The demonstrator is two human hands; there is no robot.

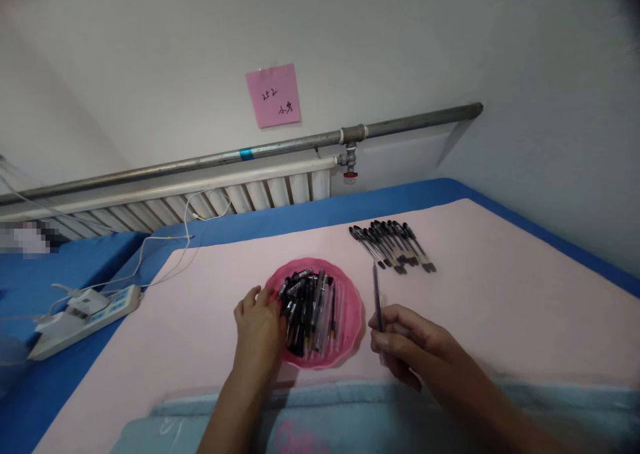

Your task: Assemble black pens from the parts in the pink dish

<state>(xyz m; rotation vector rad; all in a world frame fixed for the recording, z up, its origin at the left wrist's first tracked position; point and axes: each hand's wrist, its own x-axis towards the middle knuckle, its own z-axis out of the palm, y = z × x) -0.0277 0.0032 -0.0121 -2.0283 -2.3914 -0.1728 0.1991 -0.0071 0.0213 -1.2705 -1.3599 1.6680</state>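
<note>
A pink plastic bowl (350, 307) sits on the pink cloth and holds several black pen parts (305, 304). My left hand (257, 324) rests on the bowl's left rim, fingers curled down among the parts. Whether they grip one is hidden. My right hand (407, 344) is closed on a thin pen (377, 297) that points away from me, just right of the bowl. A row of several finished black pens (393, 244) lies farther back on the cloth.
A white power strip (87, 314) with plugs and white cables lies at the left on the blue sheet (300, 217). A radiator (210, 204) and grey pipe (280, 149) run along the wall, under a pink note (273, 95). A light blue towel (350, 407) lies at the near edge.
</note>
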